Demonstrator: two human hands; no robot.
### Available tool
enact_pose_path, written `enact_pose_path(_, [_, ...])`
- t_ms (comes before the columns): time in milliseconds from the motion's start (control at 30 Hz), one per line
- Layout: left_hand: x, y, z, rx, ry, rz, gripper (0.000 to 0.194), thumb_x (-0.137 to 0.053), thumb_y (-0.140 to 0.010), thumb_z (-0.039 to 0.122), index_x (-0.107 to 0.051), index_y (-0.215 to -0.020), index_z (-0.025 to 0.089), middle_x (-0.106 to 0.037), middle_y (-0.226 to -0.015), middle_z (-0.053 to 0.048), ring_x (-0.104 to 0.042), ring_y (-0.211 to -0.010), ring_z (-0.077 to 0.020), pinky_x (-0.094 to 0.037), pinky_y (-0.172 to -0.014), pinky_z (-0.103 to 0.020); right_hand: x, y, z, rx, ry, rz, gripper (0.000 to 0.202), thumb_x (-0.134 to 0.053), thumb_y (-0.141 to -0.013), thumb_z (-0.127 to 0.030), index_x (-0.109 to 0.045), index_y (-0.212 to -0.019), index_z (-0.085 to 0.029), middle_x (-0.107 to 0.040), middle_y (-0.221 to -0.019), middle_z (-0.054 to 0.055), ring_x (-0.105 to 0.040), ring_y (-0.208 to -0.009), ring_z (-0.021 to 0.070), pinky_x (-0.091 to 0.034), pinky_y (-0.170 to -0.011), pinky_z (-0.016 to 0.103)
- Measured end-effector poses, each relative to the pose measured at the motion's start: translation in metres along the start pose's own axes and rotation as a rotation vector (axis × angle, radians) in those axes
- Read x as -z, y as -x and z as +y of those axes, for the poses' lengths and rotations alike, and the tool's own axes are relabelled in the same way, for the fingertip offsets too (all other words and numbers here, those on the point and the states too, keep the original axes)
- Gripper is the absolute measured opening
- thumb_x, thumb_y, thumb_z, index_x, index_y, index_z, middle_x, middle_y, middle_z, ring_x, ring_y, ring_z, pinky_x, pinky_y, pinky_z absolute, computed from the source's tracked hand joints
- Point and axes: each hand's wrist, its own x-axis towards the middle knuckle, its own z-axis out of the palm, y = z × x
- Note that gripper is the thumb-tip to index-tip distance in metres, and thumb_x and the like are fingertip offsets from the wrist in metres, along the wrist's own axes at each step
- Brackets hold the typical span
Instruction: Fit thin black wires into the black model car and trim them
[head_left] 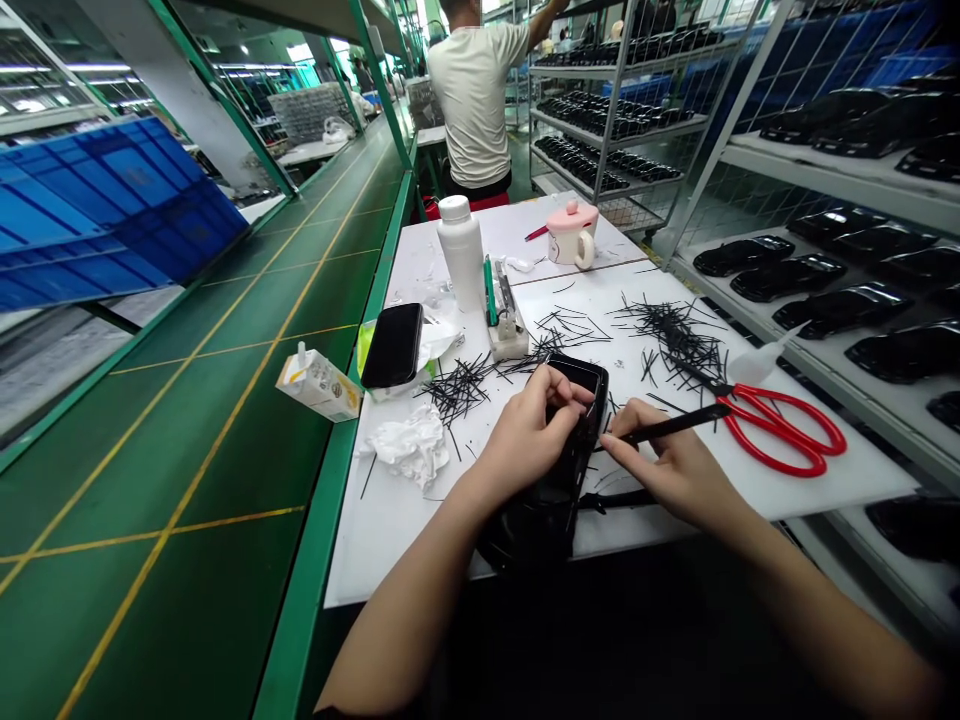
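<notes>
Currently, the black shell [581, 460] sits just below and right of the frame centre, at the near edge of the white tabletop [390, 560], its far end pointing to the top of the frame. The left hand [536, 420] is bent over the far end of the shell; thumb and index fingertips are brought together at its rim. Whether a small part is between them cannot be told. The right hand [671, 465] is positioned at the right side of the shell, with thumb and index finger pinching a slim black tool [679, 424] that points to the right.

Arrangement of surrounding items:
- Right of frame: red-handled scissors [784, 430], beside a pile of black strips [679, 335].
- Centre: a second pile of black strips [457, 388], near a crumpled white tissue [412, 445].
- Left of centre: a black phone [393, 345] and, at the tabletop edge, a drink carton [321, 386].
- Upper centre: an upright white bottle [460, 255], a green pen [490, 290] and a lidded cup [571, 237].
- Left of frame: a green conveyor [187, 470].
- Right edge: racks [757, 160] with black car shells [832, 300].
- Top centre: a person [476, 100] in a white shirt, back to the camera.
</notes>
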Motion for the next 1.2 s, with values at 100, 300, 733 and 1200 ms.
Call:
enact_pose_path(100, [0.000, 0.000, 0.001, 0.004, 0.009, 0.007, 0.017, -0.050, -0.089, 0.013, -0.037, -0.084, 0.023, -0.068, -0.103, -0.005, -0.064, -0.095, -0.0174, -0.048, -0.090, -0.037, 0.000, -0.001, -0.001, -0.034, 0.015, -0.067, 0.019, -0.058, -0.093, -0.026, -0.050, -0.075, -0.024, -0.048, -0.070, -0.002, -0.049, -0.068, 0.0173, -0.036, -0.065, 0.031])
enact_pose_path(300, [0.000, 0.000, -0.001, 0.000, 0.002, -0.002, 0.017, -0.051, -0.089, 0.013, -0.038, -0.085, 0.023, -0.068, -0.104, -0.004, -0.064, -0.095, -0.0173, -0.048, -0.089, -0.037, -0.004, -0.002, 0.001, -0.061, 0.028, -0.087, 0.018, -0.058, -0.092, -0.028, -0.051, -0.076, -0.023, -0.052, -0.071, -0.002, -0.052, -0.072, 0.0188, -0.038, -0.070, 0.032])
enact_pose_path(733, [0.001, -0.002, 0.001, 0.021, 0.015, 0.018, 0.017, -0.051, -0.089, 0.013, -0.038, -0.085, 0.023, -0.068, -0.103, -0.004, -0.064, -0.095, -0.0163, -0.047, -0.089, -0.035, 0.014, -0.006, -0.015, -0.020, 0.050, -0.032, 0.019, -0.056, -0.093, -0.032, -0.051, -0.076, -0.023, -0.051, -0.071, -0.002, -0.050, -0.068, 0.0168, -0.038, -0.065, 0.030])
enact_pose_path(1200, [0.003, 0.003, -0.002, -0.013, -0.030, 0.064, 0.017, -0.047, -0.087, 0.011, -0.035, -0.084, 0.023, -0.068, -0.104, -0.006, -0.065, -0.091, -0.0179, -0.048, -0.086, -0.036, 0.081, -0.072, 0.021, -0.242, 0.714, -0.418, 0.023, -0.071, -0.076, -0.038, -0.060, -0.064, -0.021, -0.062, -0.059, 0.006, -0.054, -0.055, 0.0233, -0.030, -0.051, 0.031])
